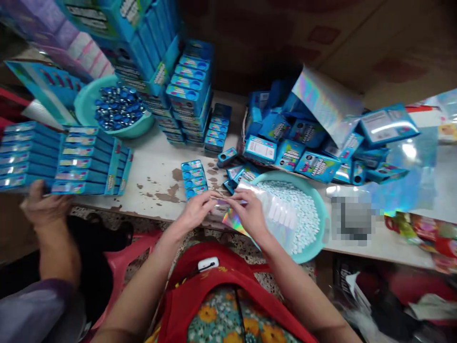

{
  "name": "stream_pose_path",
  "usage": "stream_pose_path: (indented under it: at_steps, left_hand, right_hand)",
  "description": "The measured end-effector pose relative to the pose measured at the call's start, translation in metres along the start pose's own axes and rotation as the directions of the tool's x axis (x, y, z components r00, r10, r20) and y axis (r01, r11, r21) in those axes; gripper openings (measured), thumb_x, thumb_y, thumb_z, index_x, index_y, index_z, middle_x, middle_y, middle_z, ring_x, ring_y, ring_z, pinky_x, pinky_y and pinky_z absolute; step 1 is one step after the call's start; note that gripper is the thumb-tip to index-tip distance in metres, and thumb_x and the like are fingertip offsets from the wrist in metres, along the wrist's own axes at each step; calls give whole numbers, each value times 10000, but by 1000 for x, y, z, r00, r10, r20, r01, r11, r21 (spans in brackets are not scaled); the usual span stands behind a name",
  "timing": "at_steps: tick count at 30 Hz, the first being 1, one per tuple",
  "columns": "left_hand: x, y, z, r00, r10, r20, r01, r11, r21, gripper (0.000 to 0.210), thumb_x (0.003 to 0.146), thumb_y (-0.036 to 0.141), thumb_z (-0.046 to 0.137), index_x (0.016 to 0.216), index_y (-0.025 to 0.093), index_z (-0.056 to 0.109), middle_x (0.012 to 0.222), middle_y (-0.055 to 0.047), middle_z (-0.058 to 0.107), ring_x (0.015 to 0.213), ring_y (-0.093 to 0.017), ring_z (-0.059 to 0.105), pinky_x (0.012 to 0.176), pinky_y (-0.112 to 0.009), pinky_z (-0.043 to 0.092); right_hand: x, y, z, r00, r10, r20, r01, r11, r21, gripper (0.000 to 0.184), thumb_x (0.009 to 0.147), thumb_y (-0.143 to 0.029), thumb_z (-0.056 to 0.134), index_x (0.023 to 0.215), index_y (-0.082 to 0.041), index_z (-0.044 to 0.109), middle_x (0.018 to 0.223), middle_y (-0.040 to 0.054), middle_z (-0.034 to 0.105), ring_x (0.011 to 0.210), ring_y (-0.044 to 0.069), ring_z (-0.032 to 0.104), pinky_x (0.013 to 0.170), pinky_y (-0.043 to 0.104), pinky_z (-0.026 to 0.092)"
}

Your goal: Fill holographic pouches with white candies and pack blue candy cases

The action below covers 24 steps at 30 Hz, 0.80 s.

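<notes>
- Worn white worktable [153, 186]: stretches ahead, 10 to 2 o'clock from the person.
- Heap of blue cartons [291, 152]: 1 o'clock.
- Turquoise basin of white pellets [324, 209]: between 1 and 2 o'clock.
- Iridescent plastic packet [282, 219]: partly over the basin; whether gripped, cannot tell.
- Left hand [195, 209], right hand [252, 214]: fingertips pinched closed.
- Small thin strip [222, 202]: 12 o'clock, pinched between both hands.

Fingers [244, 194] hold a small piece [222, 202] — turquoise basin [324, 221] alongside.

Wht table [150, 164], paint chipped, w/ blue boxes [194, 178] & 2 turq basins [137, 127]
</notes>
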<state>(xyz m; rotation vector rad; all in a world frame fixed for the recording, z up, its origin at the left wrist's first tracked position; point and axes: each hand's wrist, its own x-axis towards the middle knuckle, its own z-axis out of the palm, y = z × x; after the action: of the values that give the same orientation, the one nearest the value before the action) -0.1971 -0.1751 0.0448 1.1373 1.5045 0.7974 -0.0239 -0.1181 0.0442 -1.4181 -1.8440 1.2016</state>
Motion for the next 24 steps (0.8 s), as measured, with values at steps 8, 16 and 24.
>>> stream_pose_path:
  at_steps: [8,16,24]
  left_hand:
    - [-3,-96,-67,968,-43,-249,66,994,85,130,851,298,411,924,201,456,643,47,462,609,-123,467,605,-231,381]
    - [12,-134,-24,841,-253,-479,292,956,8,173,815,227,438,981,185,462,854,-36,589,803,-187,572,742,-314,453]
    - [25,-36,-26,814,242,-528,188,750,634,233,877,295,415,1003,172,567,995,-106,589,966,-253,542,841,-385,428]
  right_hand:
    - [37,-1,125,996,-36,77,58,950,-306,46,793,-196,619,770,-172,651,1015,86,535,1040,222,493,943,351,392]
    - [37,6,139,999,32,-21,-37,960,-278,152,753,-108,567,892,-159,532,961,86,529,975,234,491,897,377,410]
    - [7,-12,29,921,-285,-264,279,958,-62,311,852,-69,396,1104,-210,513,1101,66,545,1074,181,507,953,355,426]
